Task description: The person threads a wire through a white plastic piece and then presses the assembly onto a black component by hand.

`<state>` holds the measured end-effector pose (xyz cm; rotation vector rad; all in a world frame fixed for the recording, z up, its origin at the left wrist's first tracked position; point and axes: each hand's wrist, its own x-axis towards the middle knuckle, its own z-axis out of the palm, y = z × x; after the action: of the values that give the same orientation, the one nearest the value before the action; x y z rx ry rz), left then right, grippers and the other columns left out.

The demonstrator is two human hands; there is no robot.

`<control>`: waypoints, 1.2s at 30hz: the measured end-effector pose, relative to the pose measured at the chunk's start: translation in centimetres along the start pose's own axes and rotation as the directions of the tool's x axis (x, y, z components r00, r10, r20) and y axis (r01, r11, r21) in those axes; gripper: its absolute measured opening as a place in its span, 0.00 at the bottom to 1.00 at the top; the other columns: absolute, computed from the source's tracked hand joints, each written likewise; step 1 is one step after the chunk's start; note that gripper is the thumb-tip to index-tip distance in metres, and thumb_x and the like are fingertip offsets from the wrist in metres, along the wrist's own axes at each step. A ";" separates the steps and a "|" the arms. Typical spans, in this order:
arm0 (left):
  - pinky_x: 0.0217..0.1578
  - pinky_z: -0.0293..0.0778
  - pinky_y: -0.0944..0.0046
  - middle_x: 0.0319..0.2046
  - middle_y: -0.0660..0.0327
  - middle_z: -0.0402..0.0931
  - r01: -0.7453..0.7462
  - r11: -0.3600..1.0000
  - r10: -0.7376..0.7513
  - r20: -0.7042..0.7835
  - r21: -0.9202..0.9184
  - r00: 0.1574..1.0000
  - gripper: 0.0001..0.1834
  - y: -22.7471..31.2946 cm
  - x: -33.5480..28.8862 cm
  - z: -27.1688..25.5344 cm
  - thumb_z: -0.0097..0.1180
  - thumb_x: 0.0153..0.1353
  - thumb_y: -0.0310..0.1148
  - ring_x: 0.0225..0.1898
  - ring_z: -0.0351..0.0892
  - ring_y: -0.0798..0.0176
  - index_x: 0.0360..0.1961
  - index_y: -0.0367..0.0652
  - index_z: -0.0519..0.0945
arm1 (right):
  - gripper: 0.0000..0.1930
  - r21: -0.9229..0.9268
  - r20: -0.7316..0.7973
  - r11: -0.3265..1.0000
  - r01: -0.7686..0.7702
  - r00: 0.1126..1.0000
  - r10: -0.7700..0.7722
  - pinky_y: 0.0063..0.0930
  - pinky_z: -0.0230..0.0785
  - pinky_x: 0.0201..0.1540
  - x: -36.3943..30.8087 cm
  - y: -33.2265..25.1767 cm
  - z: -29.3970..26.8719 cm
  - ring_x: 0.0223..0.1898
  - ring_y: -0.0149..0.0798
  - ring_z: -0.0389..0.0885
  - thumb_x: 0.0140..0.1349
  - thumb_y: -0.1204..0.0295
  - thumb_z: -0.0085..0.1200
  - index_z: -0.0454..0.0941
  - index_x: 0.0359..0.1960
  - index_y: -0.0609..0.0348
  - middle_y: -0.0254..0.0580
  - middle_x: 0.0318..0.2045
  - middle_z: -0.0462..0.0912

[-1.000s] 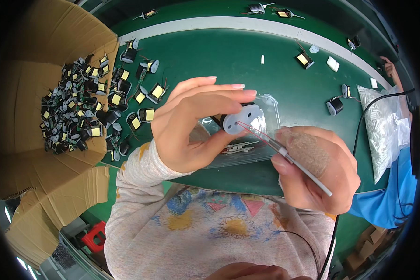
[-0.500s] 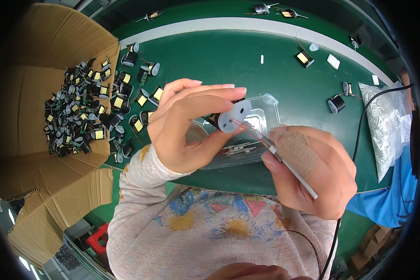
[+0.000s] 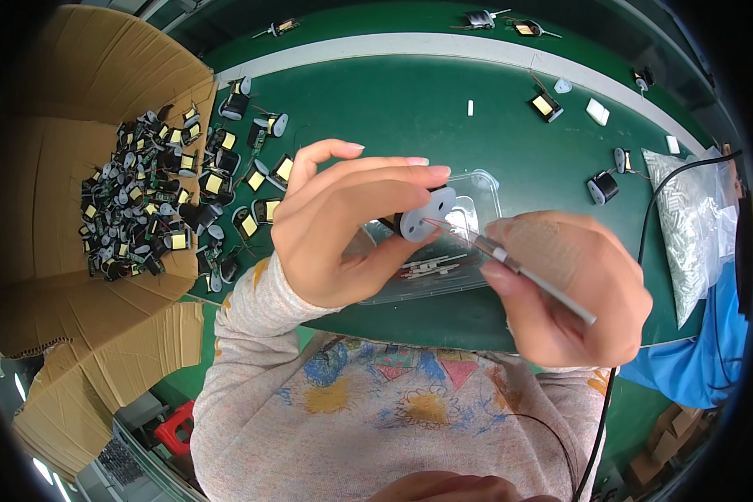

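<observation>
My left hand [image 3: 335, 222] pinches a small black module with a grey oval end cap [image 3: 427, 216] between thumb and fingers. The cap has several round holes and faces right. Thin red wires [image 3: 443, 226] run from one hole toward my right hand [image 3: 577, 280]. Those fingers are closed on a slim grey rod [image 3: 552, 293] with a silvery front part and a pale band. Its front end points at the cap; fingers partly hide where it meets the wires. Below both hands sits a clear plastic tray [image 3: 489, 197] holding several thin white sticks [image 3: 431, 266].
At left, an open cardboard box [image 3: 58, 167] is heaped with similar black modules [image 3: 142, 192]; more lie beside it [image 3: 217, 184]. A bag of small white pieces [image 3: 690, 243] lies at right, near a black cable [image 3: 648, 209]. Further modules [image 3: 602, 187] rest on the green table [image 3: 376, 100].
My right hand has shifted slightly right and up, the rod with it. The rod's rear end has moved right. My left hand and the module have moved slightly right.
</observation>
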<state>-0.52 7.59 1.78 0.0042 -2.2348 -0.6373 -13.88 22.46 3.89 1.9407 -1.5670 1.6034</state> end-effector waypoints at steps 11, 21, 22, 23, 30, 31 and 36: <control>0.45 0.63 0.61 0.36 0.61 0.82 -0.002 0.999 0.003 0.005 -0.044 1.000 0.18 -0.1 0.1 -0.1 0.67 0.41 0.24 0.39 0.81 0.63 0.35 0.44 0.76 | 0.16 0.032 0.036 0.999 -0.021 0.999 0.020 0.33 0.73 0.25 0.6 0.0 -0.7 0.23 0.46 0.80 0.37 0.89 0.61 0.69 0.30 0.78 0.60 0.22 0.79; 0.46 0.63 0.61 0.36 0.60 0.82 -0.029 0.999 0.029 -0.004 -0.034 1.000 0.18 -0.2 0.1 -0.2 0.67 0.40 0.24 0.40 0.81 0.62 0.35 0.43 0.76 | 0.21 -0.085 0.012 0.994 0.067 0.998 -0.066 0.31 0.74 0.26 -0.4 -0.4 -0.4 0.26 0.48 0.80 0.30 0.86 0.65 0.74 0.31 0.73 0.55 0.26 0.79; 0.46 0.63 0.61 0.36 0.60 0.82 -0.028 0.999 0.028 -0.005 -0.031 1.000 0.18 -0.2 0.0 -0.2 0.67 0.40 0.24 0.40 0.81 0.62 0.35 0.43 0.76 | 0.21 -0.090 0.003 0.993 0.082 0.997 -0.083 0.31 0.75 0.26 -0.5 -0.4 -0.2 0.26 0.48 0.80 0.30 0.86 0.65 0.74 0.31 0.72 0.54 0.26 0.79; 0.46 0.63 0.61 0.36 0.60 0.82 -0.029 0.999 0.029 -0.004 -0.020 1.000 0.18 -0.2 0.0 -0.2 0.68 0.40 0.24 0.40 0.81 0.62 0.35 0.43 0.76 | 0.21 -0.094 -0.007 0.991 0.098 0.995 -0.099 0.31 0.75 0.26 -0.6 -0.3 -0.1 0.26 0.48 0.80 0.29 0.85 0.66 0.75 0.31 0.71 0.54 0.26 0.79; 0.45 0.63 0.62 0.36 0.60 0.82 -0.037 0.999 0.037 0.010 0.006 0.999 0.19 -0.2 0.2 -0.3 0.68 0.39 0.24 0.40 0.81 0.62 0.35 0.43 0.76 | 0.21 -0.055 -0.053 0.994 0.096 0.994 -0.099 0.30 0.75 0.26 -0.7 -0.3 0.2 0.26 0.48 0.81 0.29 0.85 0.66 0.74 0.32 0.71 0.53 0.26 0.79; 0.45 0.63 0.62 0.36 0.60 0.82 -0.037 0.999 0.037 0.010 0.006 0.999 0.19 -0.2 0.2 -0.3 0.68 0.39 0.24 0.40 0.81 0.62 0.35 0.43 0.76 | 0.22 -0.049 -0.053 0.994 0.099 0.993 -0.102 0.30 0.75 0.26 -0.6 -0.2 0.1 0.26 0.47 0.81 0.29 0.85 0.66 0.74 0.32 0.71 0.53 0.26 0.79; 0.45 0.64 0.61 0.36 0.60 0.82 0.006 0.998 -0.006 0.001 -0.063 1.000 0.19 0.0 0.2 -0.3 0.68 0.38 0.24 0.39 0.81 0.63 0.35 0.43 0.76 | 0.21 -0.031 -0.016 0.992 0.124 0.992 -0.125 0.29 0.75 0.26 -0.4 0.0 -0.3 0.27 0.47 0.81 0.29 0.84 0.67 0.75 0.31 0.72 0.52 0.26 0.79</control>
<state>-0.47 7.42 2.06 -0.0208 -2.2149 -0.7114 -13.97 22.89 3.71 1.9612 -1.4244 1.5343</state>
